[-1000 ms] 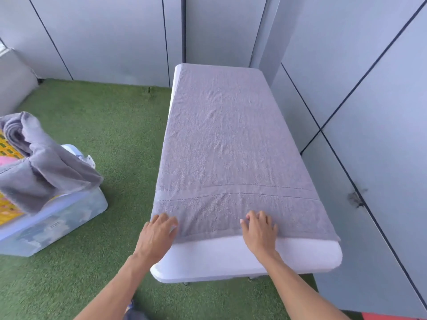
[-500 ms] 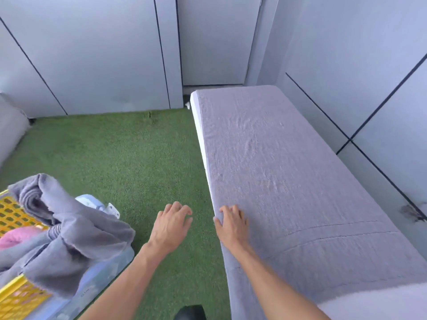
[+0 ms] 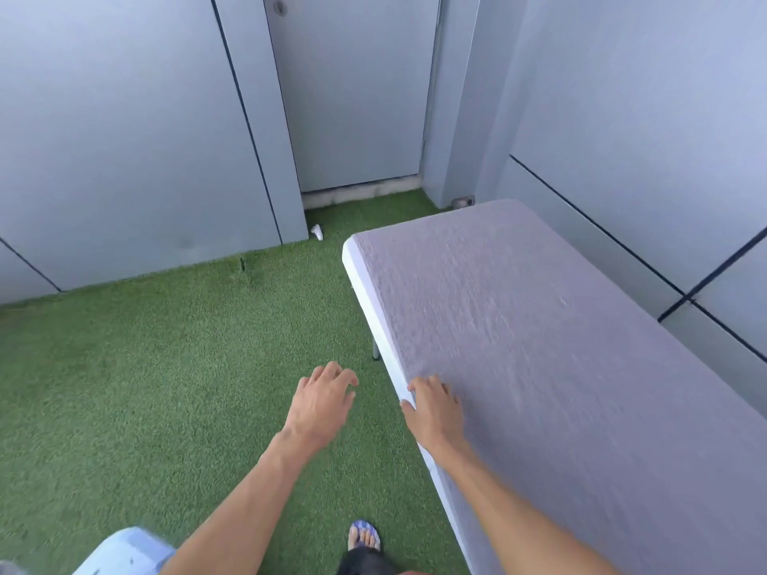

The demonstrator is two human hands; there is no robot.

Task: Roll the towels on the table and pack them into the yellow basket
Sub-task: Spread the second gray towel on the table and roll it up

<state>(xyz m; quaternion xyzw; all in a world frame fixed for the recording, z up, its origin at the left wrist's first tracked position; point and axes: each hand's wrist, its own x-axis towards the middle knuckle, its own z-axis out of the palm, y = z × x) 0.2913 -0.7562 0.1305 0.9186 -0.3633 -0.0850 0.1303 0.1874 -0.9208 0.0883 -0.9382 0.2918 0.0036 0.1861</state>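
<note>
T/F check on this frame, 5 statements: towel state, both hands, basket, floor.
1. The grey towel lies spread flat over the table. True.
2. The left hand grips the towel. False: it hangs over the green turf, off the table and holding nothing.
3. The right hand rests on the towel at the table's near long edge. True.
4. The yellow basket stands on the table beside the towel. False: no yellow basket is in view; only a pale blue container corner shows at the bottom left.
5. The towel is already rolled up. False: it is unrolled.
</note>
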